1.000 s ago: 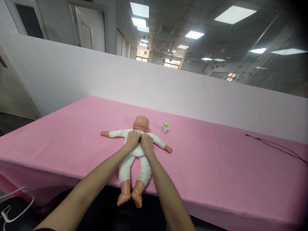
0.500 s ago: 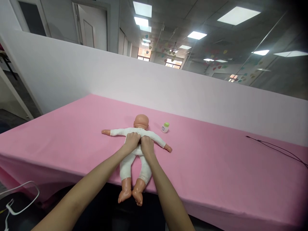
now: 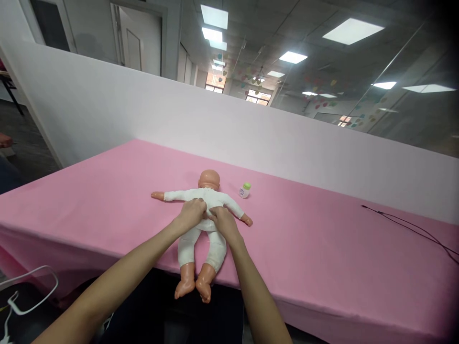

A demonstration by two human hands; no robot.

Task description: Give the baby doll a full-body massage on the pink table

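A baby doll (image 3: 210, 193) with a white cloth body and tan plastic head, hands and feet lies face down on the pink-covered table, its arms spread wide. Both of my hands are on the middle of its back, close together but apart. My left hand (image 3: 193, 212) is closed, fingers curled against the cloth. Beside it, my right hand (image 3: 224, 221) has bent fingers with the tips pressed to the cloth, looser than the left. My hands hide part of the back. The doll's feet (image 3: 203, 286) hang over the near table edge.
A small white jar with a green lid (image 3: 245, 190) stands right of the doll's head. A thin black cable (image 3: 412, 224) lies at the table's right. Behind the pink tablecloth (image 3: 315, 248) rises a white partition (image 3: 251, 129). A white cable (image 3: 32, 310) is at lower left.
My hands have drawn slightly apart at the doll's back, and the right hand's fingers have loosened from a tight fist. The doll and jar stay in place; the view has shifted slightly.
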